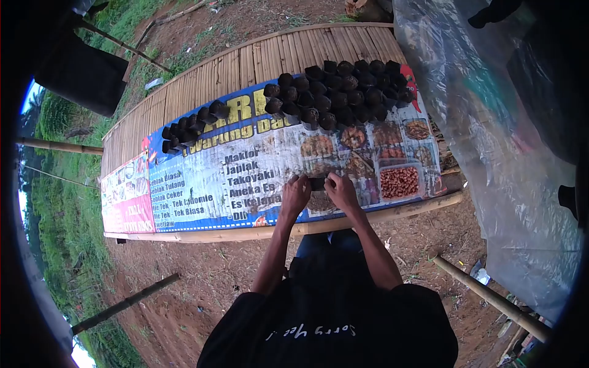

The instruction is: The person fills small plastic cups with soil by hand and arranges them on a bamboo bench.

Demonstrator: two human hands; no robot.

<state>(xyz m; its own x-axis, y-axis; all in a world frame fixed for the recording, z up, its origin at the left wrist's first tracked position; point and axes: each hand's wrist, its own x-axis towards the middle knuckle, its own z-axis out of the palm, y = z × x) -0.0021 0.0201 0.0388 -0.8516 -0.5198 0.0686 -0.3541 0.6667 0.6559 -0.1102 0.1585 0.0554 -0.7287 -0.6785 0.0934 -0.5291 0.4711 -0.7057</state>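
Note:
Between my two hands is a small black plastic planting bag (pixel 317 183), held low over the printed banner. My left hand (pixel 297 194) has its fingers closed on the bag's left side. On the other side, the fingers of my right hand (pixel 340 190) pinch its right edge. To the right of my right hand sits a clear plastic tub (pixel 400 182) full of reddish-brown seeds. Farther back stands a large cluster of black planting bags (pixel 334 92), several showing soil at the top. A smaller group of black bags (pixel 193 126) stands to the left.
A bamboo-slat table (pixel 245 64) carries the blue printed banner (pixel 184 190). Clear plastic sheeting (pixel 491 153) hangs along the right side. Bamboo poles (pixel 491 297) stick out at the lower right and left. Bare soil (pixel 184 264) and green plants surround the table.

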